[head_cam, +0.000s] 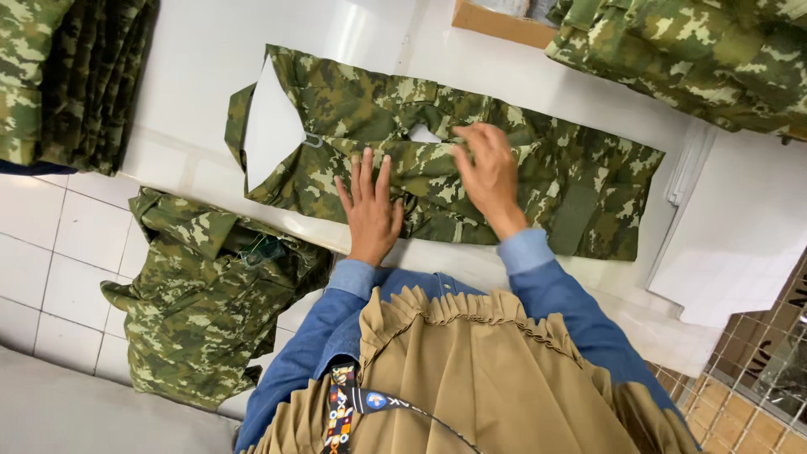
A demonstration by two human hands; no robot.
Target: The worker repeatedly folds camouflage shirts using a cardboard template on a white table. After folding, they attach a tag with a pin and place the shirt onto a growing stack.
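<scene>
Head view: left hand point(370, 210) flat, fingers spread on camouflage garment point(580, 181); right hand point(487, 172) pinching its fabric, white worktop point(210, 50) beneath.

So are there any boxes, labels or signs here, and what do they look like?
Box: top edge, only a brown cardboard corner shows.
Lanyard: bottom, on the person's chest, a colourful printed strap.
Badge: beside the strap, small, round, blue.
No screens or signs.

We see one package, a shallow brown cardboard box point(502, 23) at the far edge of the worktop point(210, 50), cut off by the frame. A lanyard strap point(340, 416) with multicoloured print hangs below, bearing a round blue badge point(376, 401).
</scene>
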